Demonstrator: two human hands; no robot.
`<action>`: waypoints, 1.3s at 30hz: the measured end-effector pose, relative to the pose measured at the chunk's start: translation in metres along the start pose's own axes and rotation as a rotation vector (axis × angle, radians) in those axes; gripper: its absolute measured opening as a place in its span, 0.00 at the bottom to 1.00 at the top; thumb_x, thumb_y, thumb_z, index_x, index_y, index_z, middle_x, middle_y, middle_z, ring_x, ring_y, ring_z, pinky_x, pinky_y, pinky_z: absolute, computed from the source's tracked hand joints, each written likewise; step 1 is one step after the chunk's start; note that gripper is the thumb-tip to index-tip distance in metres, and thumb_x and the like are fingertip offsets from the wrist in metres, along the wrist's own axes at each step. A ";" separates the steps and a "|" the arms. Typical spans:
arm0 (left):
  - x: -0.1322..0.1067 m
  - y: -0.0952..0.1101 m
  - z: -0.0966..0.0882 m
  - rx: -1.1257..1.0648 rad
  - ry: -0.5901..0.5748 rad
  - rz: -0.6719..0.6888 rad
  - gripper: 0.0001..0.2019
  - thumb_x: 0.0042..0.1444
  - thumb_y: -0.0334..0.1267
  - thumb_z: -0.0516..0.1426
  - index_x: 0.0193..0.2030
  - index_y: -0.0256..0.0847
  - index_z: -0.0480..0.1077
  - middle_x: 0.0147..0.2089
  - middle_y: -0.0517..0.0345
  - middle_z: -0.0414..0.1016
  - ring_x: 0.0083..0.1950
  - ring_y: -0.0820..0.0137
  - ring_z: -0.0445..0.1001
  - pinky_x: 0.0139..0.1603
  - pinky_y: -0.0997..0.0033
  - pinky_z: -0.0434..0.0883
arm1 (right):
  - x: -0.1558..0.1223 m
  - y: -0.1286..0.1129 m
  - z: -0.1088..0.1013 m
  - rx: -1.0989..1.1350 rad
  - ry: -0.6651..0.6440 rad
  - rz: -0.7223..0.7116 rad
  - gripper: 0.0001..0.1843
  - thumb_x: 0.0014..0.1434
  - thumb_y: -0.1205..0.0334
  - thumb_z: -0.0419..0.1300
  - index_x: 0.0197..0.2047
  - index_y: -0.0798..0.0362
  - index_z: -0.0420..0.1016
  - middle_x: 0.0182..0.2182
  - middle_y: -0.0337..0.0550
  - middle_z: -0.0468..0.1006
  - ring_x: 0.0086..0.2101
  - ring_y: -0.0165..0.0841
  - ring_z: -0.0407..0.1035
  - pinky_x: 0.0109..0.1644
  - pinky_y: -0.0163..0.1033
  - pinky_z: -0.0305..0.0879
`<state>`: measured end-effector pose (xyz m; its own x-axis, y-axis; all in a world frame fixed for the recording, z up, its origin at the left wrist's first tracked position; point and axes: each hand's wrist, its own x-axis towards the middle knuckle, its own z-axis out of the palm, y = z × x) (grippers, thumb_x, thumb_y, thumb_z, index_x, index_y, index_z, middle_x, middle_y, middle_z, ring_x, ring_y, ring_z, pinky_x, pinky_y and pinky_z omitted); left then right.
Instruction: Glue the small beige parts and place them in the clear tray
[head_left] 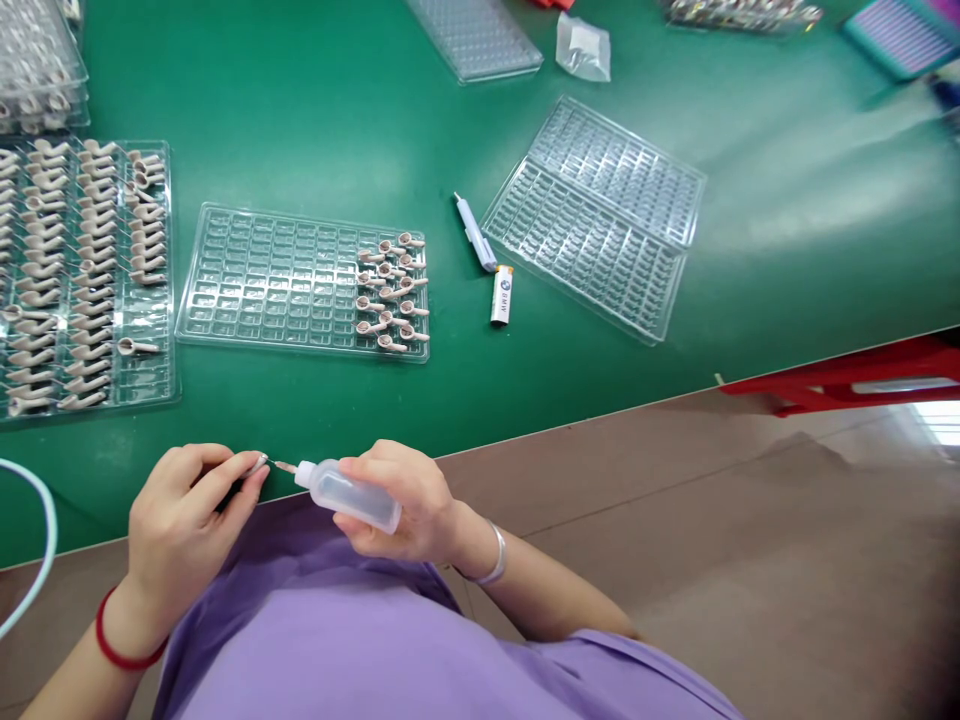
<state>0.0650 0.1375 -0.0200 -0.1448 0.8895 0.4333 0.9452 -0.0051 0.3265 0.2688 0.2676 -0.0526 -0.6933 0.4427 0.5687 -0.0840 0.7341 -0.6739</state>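
My left hand pinches a small pale earbud-like part between thumb and fingers, near the table's front edge; most of it is hidden. My right hand is wrapped round a translucent squeeze bottle, tilted with its needle tip pointing left. That tip is at or very close to the part; I cannot tell whether they touch. Beyond my hands lies a clear plastic tray, its right-hand columns holding several beige stemmed parts. At the left, another tray carries rows of similar parts.
Right of the middle tray lie a pale pen-like tool and a white lighter. Two overlapping clear trays sit farther right. At the back are a stacked tray and a small plastic bag. A red stool stands beyond the table edge.
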 end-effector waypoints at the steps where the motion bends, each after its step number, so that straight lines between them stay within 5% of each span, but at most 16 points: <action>1: 0.000 0.000 0.000 -0.001 -0.002 0.000 0.09 0.56 0.30 0.63 0.44 0.42 0.75 0.36 0.56 0.74 0.34 0.69 0.72 0.37 0.67 0.71 | 0.000 0.000 0.000 0.006 -0.002 0.002 0.34 0.56 0.61 0.63 0.64 0.45 0.59 0.33 0.41 0.80 0.27 0.34 0.71 0.30 0.39 0.70; 7: 0.001 0.000 0.003 -0.026 -0.006 -0.033 0.08 0.56 0.30 0.63 0.43 0.40 0.76 0.37 0.56 0.73 0.35 0.69 0.72 0.38 0.67 0.71 | -0.003 -0.001 -0.004 0.119 0.026 0.060 0.31 0.55 0.61 0.65 0.62 0.46 0.63 0.33 0.40 0.79 0.26 0.33 0.69 0.30 0.39 0.70; 13: -0.012 0.021 -0.011 -0.251 0.019 -0.237 0.11 0.59 0.31 0.61 0.48 0.44 0.79 0.39 0.57 0.74 0.36 0.74 0.74 0.39 0.76 0.71 | -0.003 -0.014 -0.002 0.302 0.087 0.269 0.29 0.56 0.66 0.65 0.60 0.49 0.64 0.43 0.46 0.77 0.36 0.34 0.74 0.37 0.38 0.73; 16: -0.023 0.037 -0.015 -0.484 -0.101 -0.463 0.09 0.59 0.37 0.61 0.45 0.47 0.81 0.39 0.58 0.80 0.38 0.72 0.77 0.39 0.78 0.72 | -0.002 -0.022 0.009 0.294 0.038 0.211 0.30 0.56 0.69 0.63 0.61 0.49 0.63 0.41 0.46 0.77 0.38 0.35 0.73 0.39 0.39 0.73; 21: -0.032 0.049 -0.007 -0.893 -0.346 -1.069 0.16 0.50 0.52 0.64 0.37 0.42 0.83 0.32 0.53 0.81 0.32 0.67 0.77 0.29 0.75 0.72 | -0.008 -0.026 0.030 0.111 0.046 0.027 0.18 0.59 0.71 0.59 0.53 0.52 0.69 0.37 0.46 0.76 0.36 0.35 0.70 0.39 0.41 0.70; 25: -0.034 0.048 0.006 -1.082 -0.352 -1.346 0.20 0.40 0.53 0.70 0.35 0.39 0.83 0.27 0.55 0.78 0.27 0.72 0.69 0.25 0.78 0.66 | -0.012 -0.024 0.037 -0.052 0.078 -0.029 0.12 0.60 0.72 0.57 0.47 0.53 0.70 0.34 0.44 0.76 0.34 0.34 0.69 0.39 0.43 0.65; 29: -0.034 0.048 0.013 -1.161 -0.310 -1.432 0.20 0.35 0.51 0.72 0.33 0.39 0.83 0.26 0.57 0.76 0.26 0.75 0.65 0.25 0.79 0.63 | -0.014 -0.022 0.039 -0.084 0.095 -0.029 0.10 0.60 0.72 0.56 0.45 0.54 0.71 0.33 0.44 0.75 0.35 0.34 0.69 0.40 0.43 0.64; 39: -0.032 0.045 0.013 -1.112 -0.313 -1.393 0.19 0.38 0.50 0.71 0.34 0.39 0.83 0.30 0.53 0.81 0.29 0.72 0.68 0.28 0.77 0.65 | -0.012 -0.024 0.039 -0.105 0.096 0.002 0.11 0.59 0.72 0.55 0.45 0.52 0.71 0.33 0.43 0.76 0.34 0.33 0.69 0.39 0.42 0.63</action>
<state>0.1160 0.1153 -0.0302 -0.3955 0.5520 -0.7341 -0.4430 0.5855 0.6789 0.2511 0.2246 -0.0624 -0.6209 0.4878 0.6136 -0.0039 0.7808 -0.6248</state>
